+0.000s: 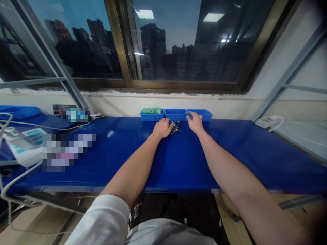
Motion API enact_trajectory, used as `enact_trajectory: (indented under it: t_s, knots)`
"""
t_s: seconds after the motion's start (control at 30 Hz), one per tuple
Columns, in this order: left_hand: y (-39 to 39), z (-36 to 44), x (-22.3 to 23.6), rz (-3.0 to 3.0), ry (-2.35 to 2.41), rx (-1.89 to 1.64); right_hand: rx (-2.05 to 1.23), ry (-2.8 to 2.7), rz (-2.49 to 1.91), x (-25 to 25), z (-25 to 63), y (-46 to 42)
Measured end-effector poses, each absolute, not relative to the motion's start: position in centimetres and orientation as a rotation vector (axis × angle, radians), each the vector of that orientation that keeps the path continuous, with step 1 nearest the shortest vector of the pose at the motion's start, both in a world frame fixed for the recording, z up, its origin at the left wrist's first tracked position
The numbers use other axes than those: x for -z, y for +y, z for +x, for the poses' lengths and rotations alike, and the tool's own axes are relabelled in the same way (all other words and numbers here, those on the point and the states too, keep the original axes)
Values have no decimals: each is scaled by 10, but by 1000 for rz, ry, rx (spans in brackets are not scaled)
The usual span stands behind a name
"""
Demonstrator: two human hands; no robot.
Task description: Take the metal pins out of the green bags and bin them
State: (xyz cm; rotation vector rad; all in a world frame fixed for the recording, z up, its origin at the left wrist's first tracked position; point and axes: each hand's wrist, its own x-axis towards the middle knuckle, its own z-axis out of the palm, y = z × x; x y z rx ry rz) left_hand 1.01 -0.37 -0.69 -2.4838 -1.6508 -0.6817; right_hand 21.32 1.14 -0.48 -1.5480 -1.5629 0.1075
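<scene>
A small pile of thin, dark and silvery metal pins [176, 128] lies on the blue tabletop [178, 163]. My left hand [162, 128] rests at the pile's left side, fingers lying on the table and apart, thumb against the pins. At the right-hand blue bin [205, 115], my right hand [195, 121] is raised over the front left corner with thumb and fingers drawn together. Whatever is in that pinch is too small to make out. Beside this bin stands a middle blue bin [176, 117]. The left bin [145, 117] holds green plastic packets [152, 110].
A white device with a cable [269, 121] sits at the right end. On the left are a white-and-teal device [28, 144], loose cables [51, 129], blurred items [67, 153] and another blue bin [19, 111]. Grey metal frame posts [291, 75] flank the window.
</scene>
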Motion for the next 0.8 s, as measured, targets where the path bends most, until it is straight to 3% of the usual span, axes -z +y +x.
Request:
enact_trajectory:
  t_s: [0.3,0.43,0.8]
  knots:
    - [-4,9,7,-2501,-1714,613,-231,-1579,-1742,7,213,9]
    - [-3,8,9,-2594,-1727,554,-108,-1581,-1666,7,209,6]
    - [-6,13,12,-2752,-1733,310,-166,-2141,-1542,15,185,4]
